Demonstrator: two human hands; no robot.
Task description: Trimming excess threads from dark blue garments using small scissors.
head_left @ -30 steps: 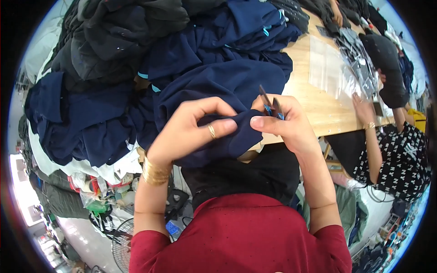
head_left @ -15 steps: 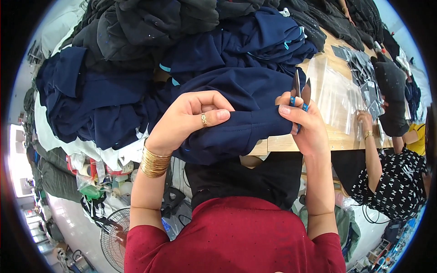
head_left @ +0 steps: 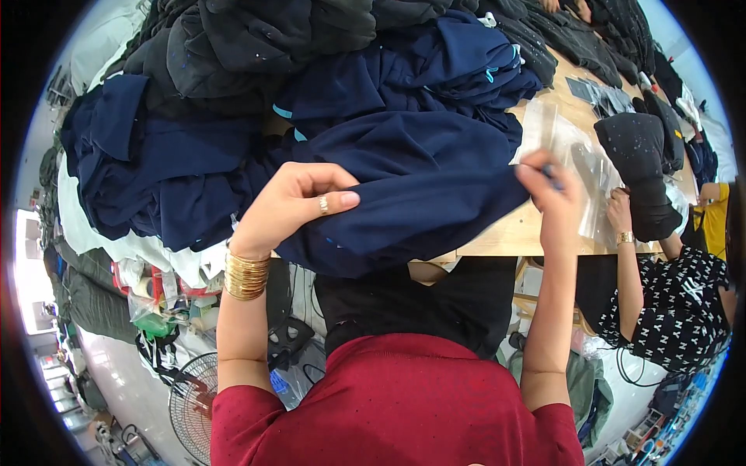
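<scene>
A navy garment point(head_left: 404, 206) is stretched between my two hands above the table's near edge. My left hand point(head_left: 299, 202), with a ring and gold bangles, pinches its cloth between thumb and fingers. At the other end my right hand point(head_left: 552, 186), blurred by motion, grips the garment's edge. Blue-handled scissors point(head_left: 551, 175) are tucked in that same hand; their blades cannot be made out. The held cloth runs back into more navy garments point(head_left: 420, 85) heaped behind it, some with light-blue trim.
Dark grey garments point(head_left: 264, 46) are piled at the back. Clear plastic bags point(head_left: 571, 151) lie on the wooden table point(head_left: 505, 237) at right. Beside them a co-worker's hand point(head_left: 619, 210) touches the bags, near a folded dark garment point(head_left: 633, 171). A fan point(head_left: 194, 404) stands at lower left.
My right hand has moved right and pulled the cloth taut; the scissor blades no longer show. My left hand has shifted slightly left. A co-worker's dark folded garment has come nearer the bags.
</scene>
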